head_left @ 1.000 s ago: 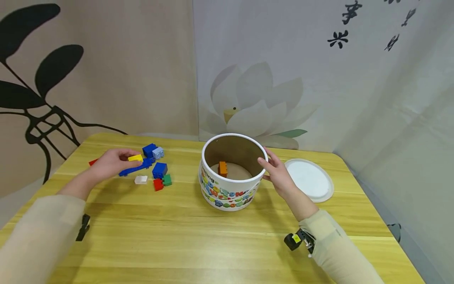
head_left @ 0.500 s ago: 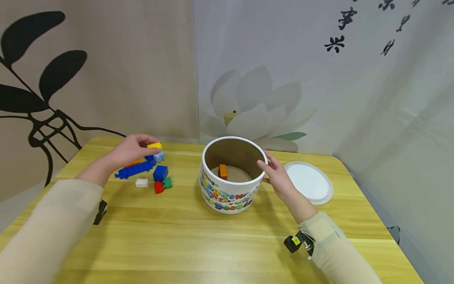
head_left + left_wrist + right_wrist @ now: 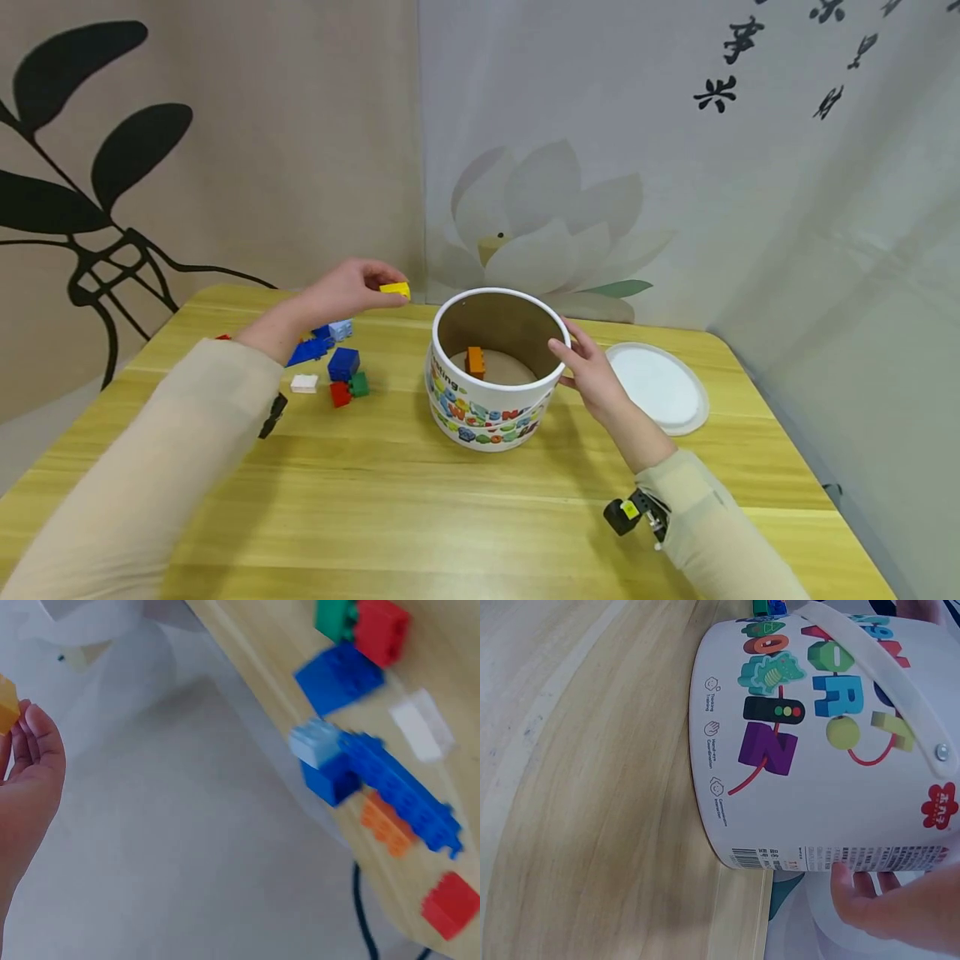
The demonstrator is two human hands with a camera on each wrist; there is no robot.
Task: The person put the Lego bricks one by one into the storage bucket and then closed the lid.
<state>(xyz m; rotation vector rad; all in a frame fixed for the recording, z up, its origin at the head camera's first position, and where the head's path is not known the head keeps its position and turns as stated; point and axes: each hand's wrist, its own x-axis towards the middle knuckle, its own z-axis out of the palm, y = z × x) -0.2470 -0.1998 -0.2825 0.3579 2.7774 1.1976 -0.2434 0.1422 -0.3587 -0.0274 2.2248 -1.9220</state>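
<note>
Raised above the table's far edge, my left hand pinches a yellow toy brick between thumb and fingers, left of the bucket. The same brick is partly cut off in the left wrist view. A white round bucket with colourful printing stands upright and uncovered. Inside it an orange brick rests on the bottom. My right hand holds the bucket's right side, its thumb at the rim. In the right wrist view, fingertips of that hand meet the bucket wall; some fingers are hidden.
Loose bricks lie on the left: a blue one, red, green, white, light blue and a long blue piece. An orange brick shows in the left wrist view. A white lid lies right.
My left hand has lifted the yellow brick from the loose bricks and carried it right and upward towards the bucket. My right hand has stayed on the bucket.
</note>
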